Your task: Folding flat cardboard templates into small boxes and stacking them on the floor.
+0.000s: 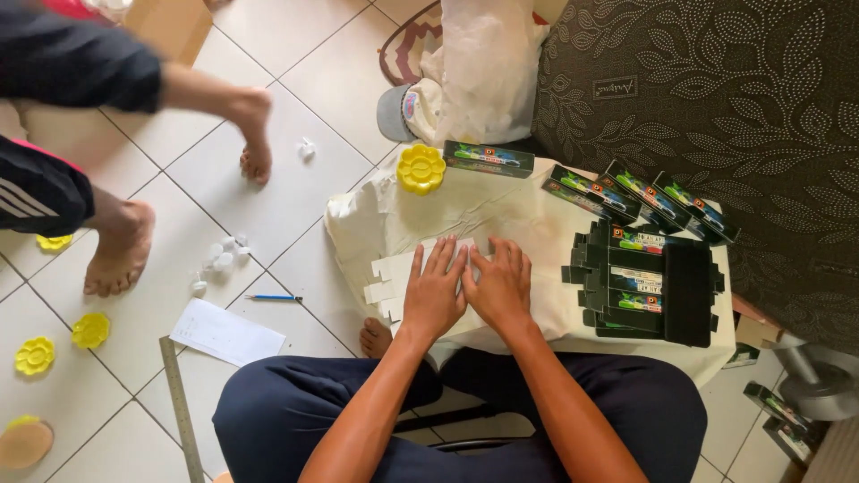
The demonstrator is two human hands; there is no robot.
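Both hands lie palm-down, side by side, on a flat white die-cut carton blank (407, 273) at the centre of a low work surface covered with a white cloth (501, 210). The left hand (436, 291) is released, fingers spread flat and pressing on the blank; nothing is grasped. The right hand (501, 284) is likewise released, fingers extended and touching the blank, with its thumb edge against the left hand. The blank's tabbed edge projects from under the left hand toward 9 o'clock.

At 3 o'clock of the hands, just beside the right hand, lies a stack of flat black printed carton blanks (646, 282). At 1 o'clock, four assembled long black boxes (640, 199) lie in a row near the far edge of the cloth. At 12 o'clock, a further assembled black box (489, 158) lies crosswise, with a yellow flower-shaped disc (420, 168) just beside it at 11 o'clock.

On the tiled floor at 9 o'clock lie a blue pen (274, 298), a sheet of white paper (225, 333) and a metal ruler (179, 402). Further yellow flower discs (89, 330) lie at 8 o'clock. Another person's bare feet (121, 250) stand at 10 o'clock, well apart from the hands.
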